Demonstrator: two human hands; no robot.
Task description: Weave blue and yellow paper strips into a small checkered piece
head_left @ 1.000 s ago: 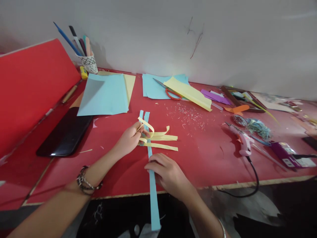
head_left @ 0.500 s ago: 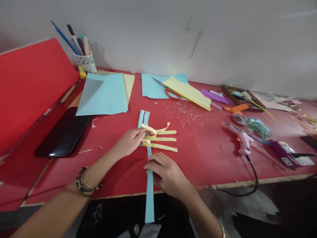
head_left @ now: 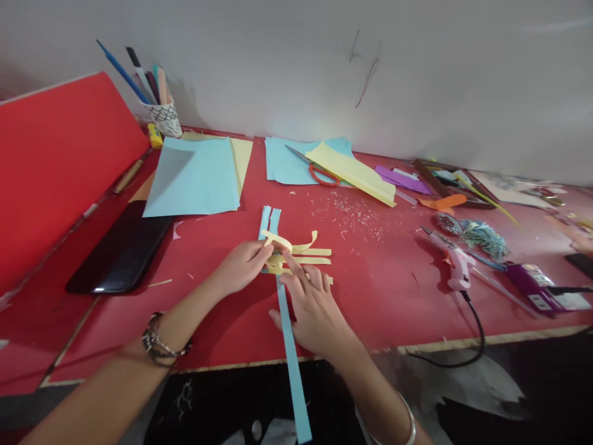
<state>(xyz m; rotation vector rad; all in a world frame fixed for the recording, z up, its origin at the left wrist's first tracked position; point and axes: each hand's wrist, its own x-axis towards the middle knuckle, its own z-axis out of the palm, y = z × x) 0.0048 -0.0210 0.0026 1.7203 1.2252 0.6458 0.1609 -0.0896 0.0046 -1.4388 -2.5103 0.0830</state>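
My left hand (head_left: 245,264) is closed in a pinch on the curled-back ends of yellow paper strips (head_left: 278,240), at the left of a small woven patch. Several yellow strips point right from there, crossing blue paper strips (head_left: 275,217) that stick out at the far side. One long blue strip (head_left: 291,364) runs toward me and hangs over the table's front edge. My right hand (head_left: 317,309) has its fingers stretched and spread, fingertips on the yellow strips at the crossing. Its thumb lies beside the long blue strip. The fingers partly hide the weave.
Blue sheets (head_left: 192,176) and a black phone (head_left: 118,250) lie to the left. Behind are orange-handled scissors (head_left: 323,175) and a folded yellow sheet (head_left: 352,173). At right lie a pink glue gun (head_left: 456,262) with its cord, a purple box (head_left: 532,287) and a tray (head_left: 456,185).
My right hand has moved forward from the long blue strip to the yellow strips, its fingers spreading. The strip's near end has swung to the right. My left hand stays in place.
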